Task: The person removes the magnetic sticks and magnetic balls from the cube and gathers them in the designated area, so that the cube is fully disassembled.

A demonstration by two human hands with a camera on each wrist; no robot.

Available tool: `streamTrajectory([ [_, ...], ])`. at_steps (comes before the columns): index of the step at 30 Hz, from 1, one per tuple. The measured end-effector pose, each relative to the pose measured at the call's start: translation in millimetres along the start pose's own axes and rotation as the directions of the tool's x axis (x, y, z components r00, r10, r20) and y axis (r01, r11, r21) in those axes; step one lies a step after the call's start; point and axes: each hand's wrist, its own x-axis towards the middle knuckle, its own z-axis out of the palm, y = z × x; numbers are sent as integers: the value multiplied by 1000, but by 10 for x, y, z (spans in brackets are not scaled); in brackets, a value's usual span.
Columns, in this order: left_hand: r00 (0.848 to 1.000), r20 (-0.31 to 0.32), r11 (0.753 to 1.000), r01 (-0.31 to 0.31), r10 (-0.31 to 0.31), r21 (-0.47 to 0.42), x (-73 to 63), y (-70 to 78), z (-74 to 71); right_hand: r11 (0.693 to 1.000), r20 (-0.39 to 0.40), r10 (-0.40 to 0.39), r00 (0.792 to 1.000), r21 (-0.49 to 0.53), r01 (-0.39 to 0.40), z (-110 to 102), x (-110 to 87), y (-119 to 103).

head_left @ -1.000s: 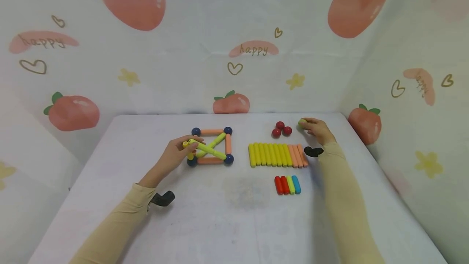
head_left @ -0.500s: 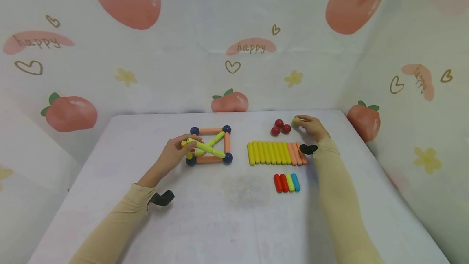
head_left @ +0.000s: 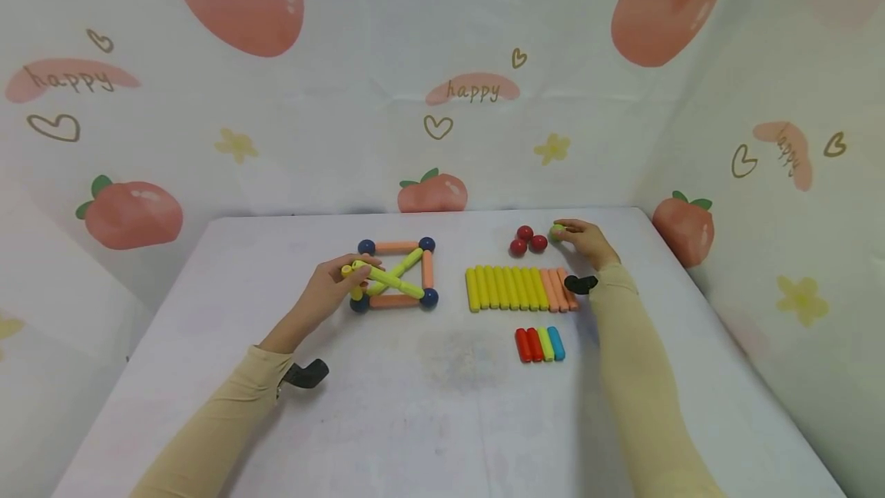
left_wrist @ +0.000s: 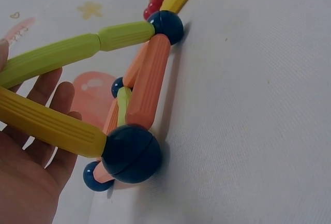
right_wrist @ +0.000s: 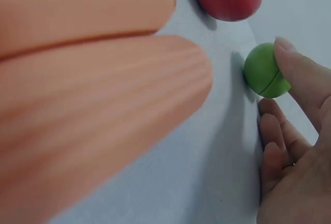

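A white table point(head_left: 387, 421) meets a pale cloth backdrop point(head_left: 332, 152) printed with peaches, hearts, flowers and the word "happy"; the cloth also hangs along the right side. The table's far edge lies just beyond the right fingers, its right edge well apart to their right. A broad stretch of tabletop runs from the left fingers to the left edge, and a wider one spreads on their near side.

The left hand point(head_left: 330, 287) holds a lime stick point(head_left: 401, 285), fingers and thumb pinched near its upper end; it slopes down rightward to a blue ball on a square frame point(head_left: 428, 271) of orange sticks. The right hand point(head_left: 586, 240) pinches a green ball point(right_wrist: 266, 71). Just left of those fingers sit three red balls point(head_left: 525, 233); on their near side lie a row of yellow and orange sticks point(head_left: 515, 288), then four short sticks point(head_left: 546, 344).
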Motion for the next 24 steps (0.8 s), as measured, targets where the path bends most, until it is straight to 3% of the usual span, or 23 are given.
streamTrajectory([
  [6,1000,-9,1000,-7,7,4,-1,14,-2,999,11,-28,1000,25,28,-29,-8,6],
  [9,1000,-7,1000,-1,1,11,-3,15,0,994,-15,-38,999,102,39,-49,-49,-1],
  [13,1000,2,1000,1,-1,11,-1,8,0,969,-167,-43,985,233,82,-61,-123,-53],
  [16,1000,13,1000,-2,2,15,-9,0,-4,942,-308,-67,949,295,162,-19,-178,-204],
  [18,1000,19,1000,-3,3,22,-15,-9,-6,921,-359,-113,926,313,233,45,-214,-367],
  [21,1000,25,999,-16,15,37,-13,-27,-7,901,-346,-208,915,295,317,194,-281,-651],
  [24,999,25,999,-28,27,32,-10,-29,0,895,-246,-310,918,249,369,424,-383,-926],
])
